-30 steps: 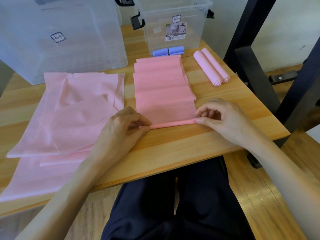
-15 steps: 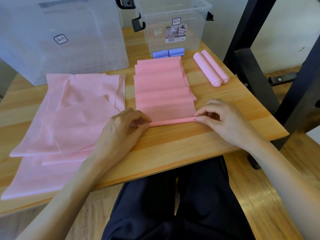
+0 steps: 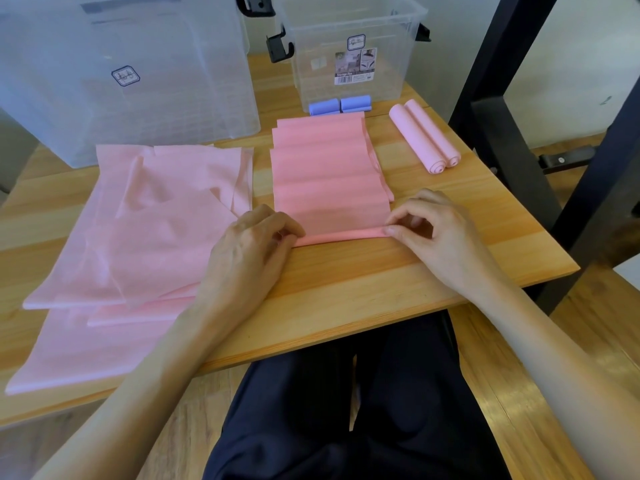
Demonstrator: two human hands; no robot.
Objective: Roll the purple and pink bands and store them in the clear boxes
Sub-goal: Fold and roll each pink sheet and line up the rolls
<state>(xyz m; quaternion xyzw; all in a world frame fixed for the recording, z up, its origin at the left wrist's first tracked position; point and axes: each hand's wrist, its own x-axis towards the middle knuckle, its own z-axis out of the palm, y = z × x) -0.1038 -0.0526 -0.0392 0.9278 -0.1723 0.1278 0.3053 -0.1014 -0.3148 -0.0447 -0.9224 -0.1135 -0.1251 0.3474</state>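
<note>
A pink band (image 3: 325, 174) lies in pleats down the middle of the wooden table (image 3: 363, 282), its near edge turned into a thin roll (image 3: 339, 236). My left hand (image 3: 252, 251) pinches the roll's left end and my right hand (image 3: 436, 233) pinches its right end. Two rolled pink bands (image 3: 424, 140) lie side by side at the right. Two rolled purple bands (image 3: 339, 106) sit against the small clear box (image 3: 349, 53). A large clear box (image 3: 124, 71) stands at the back left.
A loose heap of pale pink bands (image 3: 131, 233) covers the table's left side and reaches its near edge. A black metal frame (image 3: 502, 133) stands right of the table. My dark-trousered legs are under the near edge.
The thin roll at the band's near edge has crept slightly away from me under both hands. Everything else on the table stays put.
</note>
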